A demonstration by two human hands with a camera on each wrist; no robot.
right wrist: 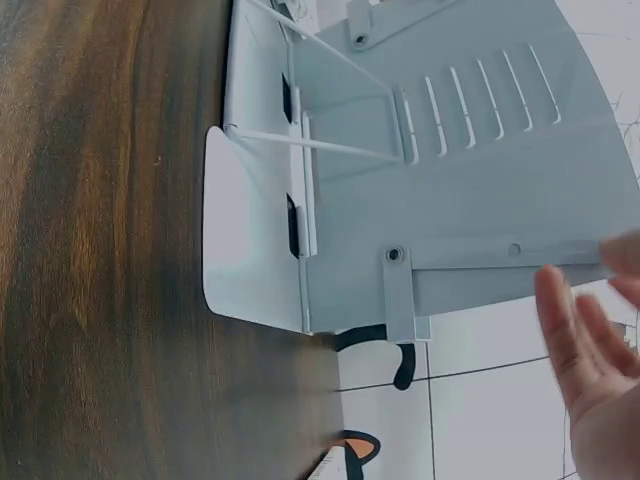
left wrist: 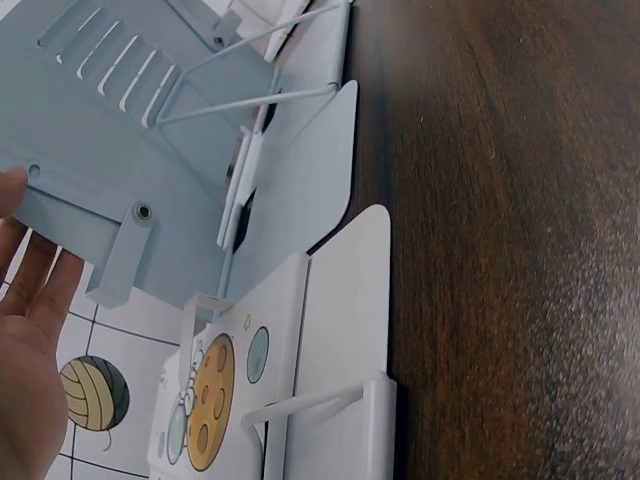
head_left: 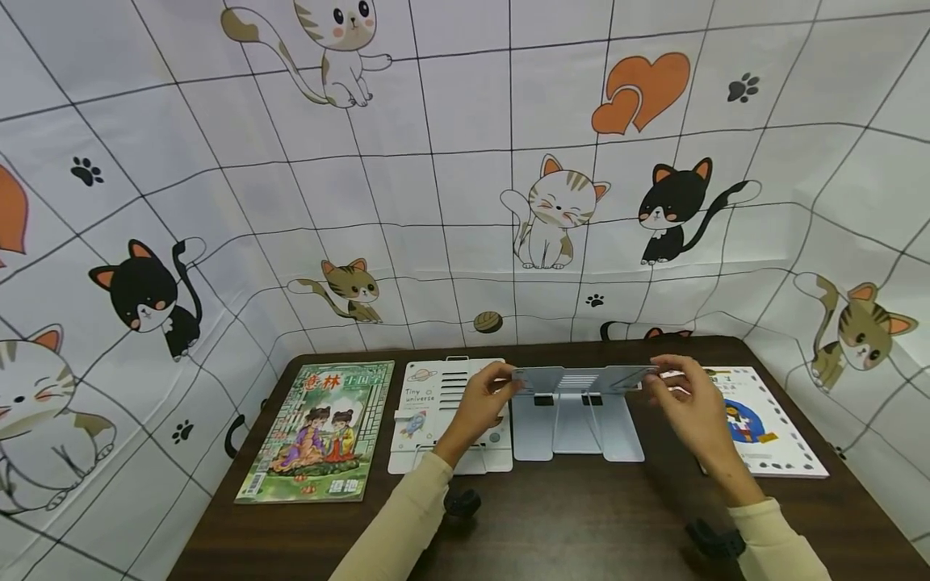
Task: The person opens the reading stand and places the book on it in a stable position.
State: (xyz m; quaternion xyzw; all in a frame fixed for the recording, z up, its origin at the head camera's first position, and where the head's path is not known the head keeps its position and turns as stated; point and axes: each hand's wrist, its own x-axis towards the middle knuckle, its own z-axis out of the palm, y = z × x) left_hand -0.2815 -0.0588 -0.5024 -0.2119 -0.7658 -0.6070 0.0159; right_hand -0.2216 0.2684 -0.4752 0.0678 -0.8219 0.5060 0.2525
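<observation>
A blue-grey metal book stand (head_left: 530, 432) stands on the table, with its slotted back panel (left wrist: 180, 210) raised over the base. At the panel's upper left corner, my left hand (head_left: 475, 407) grips the edge, thumb on the near face and fingers behind. My right hand (head_left: 690, 407) holds the upper right corner between thumb and fingers; a fingertip (right wrist: 622, 252) there is blurred. Thin wire legs (right wrist: 310, 145) run between base and panel. The undersides of both hands' grips are partly hidden in the head view.
Left of the stand lies a white printed book stand (head_left: 407, 460), partly behind my left arm. A green magazine (head_left: 312, 436) is at the table's left. A white book (head_left: 785, 436) lies on the right, near my right hand. A cat-print sheet hangs behind the dark table (head_left: 567, 524).
</observation>
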